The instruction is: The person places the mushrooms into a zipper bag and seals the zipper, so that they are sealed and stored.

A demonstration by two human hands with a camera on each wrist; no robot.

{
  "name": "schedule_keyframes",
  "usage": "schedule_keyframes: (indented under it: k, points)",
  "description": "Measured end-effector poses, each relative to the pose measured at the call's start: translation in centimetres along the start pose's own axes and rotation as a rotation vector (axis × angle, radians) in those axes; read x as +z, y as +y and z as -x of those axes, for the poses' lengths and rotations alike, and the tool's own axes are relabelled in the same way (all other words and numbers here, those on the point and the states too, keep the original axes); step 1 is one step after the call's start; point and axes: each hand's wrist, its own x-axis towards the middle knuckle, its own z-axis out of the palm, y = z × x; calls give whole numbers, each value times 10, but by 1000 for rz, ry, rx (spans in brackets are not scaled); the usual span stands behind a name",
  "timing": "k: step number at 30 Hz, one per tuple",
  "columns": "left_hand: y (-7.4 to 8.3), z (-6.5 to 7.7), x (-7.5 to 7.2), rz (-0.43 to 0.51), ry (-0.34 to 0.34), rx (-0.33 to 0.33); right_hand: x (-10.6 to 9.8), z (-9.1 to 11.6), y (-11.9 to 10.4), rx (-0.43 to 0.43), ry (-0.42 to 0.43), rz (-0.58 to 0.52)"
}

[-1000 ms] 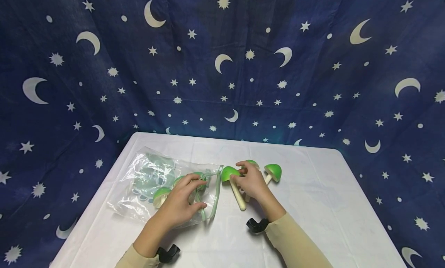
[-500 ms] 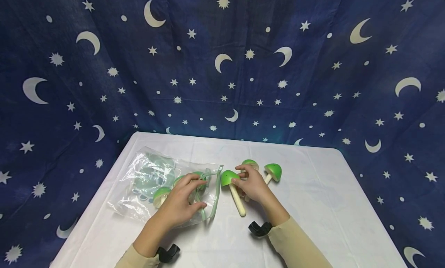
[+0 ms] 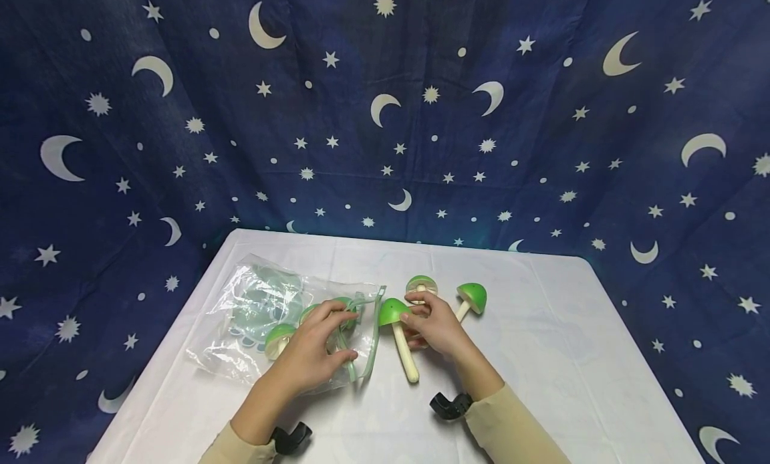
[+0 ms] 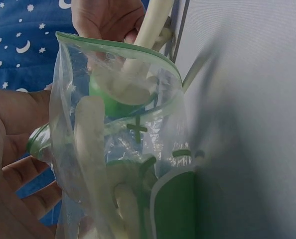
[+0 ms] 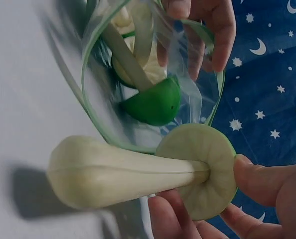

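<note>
My right hand (image 3: 436, 323) pinches a toy mushroom (image 3: 401, 338) by its cap, thumb on one edge and fingers on another, its stem pointing back toward me. Over the last second I've drawn it leftward and a little nearer my body, so the cap now sits just beside the rim of the clear bag (image 4: 117, 47); I judge it well lined up, though not inside. My left hand (image 3: 313, 347) hasn't moved: thumb and fingers spread wide at the bag's mouth, which gapes open around the mushrooms inside (image 5: 155, 102). Just beyond my right fingertips a second mushroom (image 3: 420, 280) has shifted left too; I can't tell whether I'm holding it. Farther right of them, a third mushroom (image 3: 474, 298) stays where it lay.
</note>
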Motion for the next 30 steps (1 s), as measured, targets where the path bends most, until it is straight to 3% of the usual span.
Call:
schedule_keyframes:
  k: [9, 30]
  points:
    - [1, -1, 1, -8, 3, -10, 8, 4, 4, 22, -18, -150]
    - [2, 1, 1, -10, -1, -13, 45, 13, 3, 15, 106, -405]
